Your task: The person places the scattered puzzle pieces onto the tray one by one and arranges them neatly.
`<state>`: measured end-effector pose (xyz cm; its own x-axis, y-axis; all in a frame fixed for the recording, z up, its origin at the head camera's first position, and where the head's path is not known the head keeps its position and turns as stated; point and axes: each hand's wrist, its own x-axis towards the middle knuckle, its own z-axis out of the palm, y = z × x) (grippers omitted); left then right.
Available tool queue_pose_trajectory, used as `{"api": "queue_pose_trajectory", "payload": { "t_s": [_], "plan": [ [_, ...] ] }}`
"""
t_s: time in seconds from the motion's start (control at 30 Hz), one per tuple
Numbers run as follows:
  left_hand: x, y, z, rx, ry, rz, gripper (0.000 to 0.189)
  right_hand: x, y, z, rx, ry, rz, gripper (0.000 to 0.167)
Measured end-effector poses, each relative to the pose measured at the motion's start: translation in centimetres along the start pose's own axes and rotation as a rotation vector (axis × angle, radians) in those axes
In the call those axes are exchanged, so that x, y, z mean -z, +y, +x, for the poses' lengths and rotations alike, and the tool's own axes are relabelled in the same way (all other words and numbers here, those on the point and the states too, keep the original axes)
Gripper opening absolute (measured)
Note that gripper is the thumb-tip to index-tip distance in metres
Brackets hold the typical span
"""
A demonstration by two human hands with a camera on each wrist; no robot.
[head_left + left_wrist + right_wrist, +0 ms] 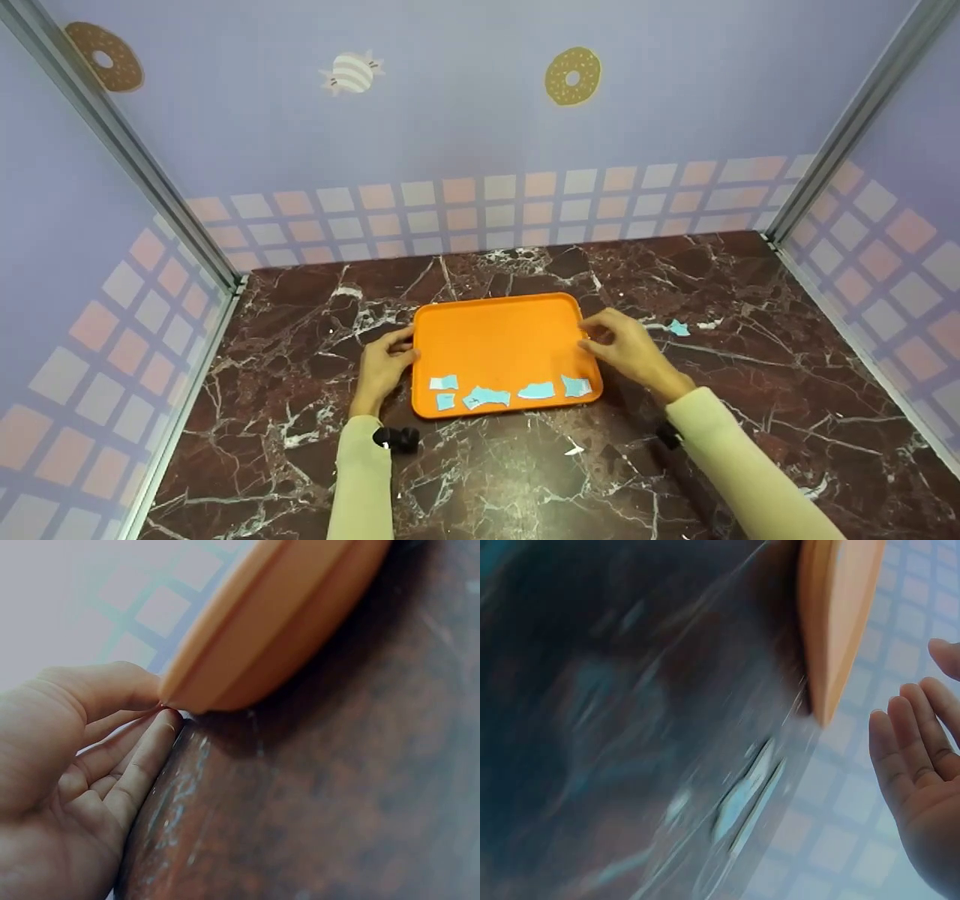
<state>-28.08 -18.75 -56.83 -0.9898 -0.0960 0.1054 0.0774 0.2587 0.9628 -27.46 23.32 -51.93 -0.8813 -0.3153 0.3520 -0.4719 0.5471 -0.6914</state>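
An orange tray (pixel 495 337) lies on the dark marbled table, with several torn pale-blue and white paper pieces (pixel 537 391) along its near edge. On its left side, my left hand (pixel 382 367) pinches the rim; in the left wrist view the thumb meets the tray's edge (pixel 247 637) from above and the fingertips are below. At the right side is my right hand (pixel 630 349), its thumb and fingers spread by the rim. The right wrist view has this hand (pixel 930 772) with fingers fairly straight, apart from the tray and holding nothing.
Right of the tray, a small blue paper scrap (pixel 679 328) lies on the table (pixel 300 480). A white fleck (pixel 574 450) sits in front of the tray. Patterned purple walls (pixel 465 135) enclose the table at the back and both sides.
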Motion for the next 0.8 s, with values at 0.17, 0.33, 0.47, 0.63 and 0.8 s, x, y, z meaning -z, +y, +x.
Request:
{"api": "queue_pose_trajectory", "payload": {
  "t_s": [0.17,0.33,0.47,0.63,0.8],
  "plan": [
    [0.0,0.0,0.0,0.010,0.001,-0.009,0.043,1.6,1.4,-1.2,-0.047,0.032,-0.043,0.023],
    [0.1,0.0,-0.1,0.017,0.004,-0.007,0.044,3.0,2.5,-2.1,-0.078,0.038,-0.074,0.023],
    [0.1,0.0,-0.1,0.008,0.003,0.005,0.043,3.9,3.3,-2.8,-0.105,0.030,-0.122,0.026],
    [0.0,0.0,0.0,0.006,0.003,-0.001,0.043,4.6,4.1,-3.5,-0.122,0.006,-0.154,0.027],
    [0.0,0.1,0.0,0.023,0.001,-0.004,0.044,5.0,4.8,-4.2,-0.145,-0.010,-0.180,0.025]
  ]
}}
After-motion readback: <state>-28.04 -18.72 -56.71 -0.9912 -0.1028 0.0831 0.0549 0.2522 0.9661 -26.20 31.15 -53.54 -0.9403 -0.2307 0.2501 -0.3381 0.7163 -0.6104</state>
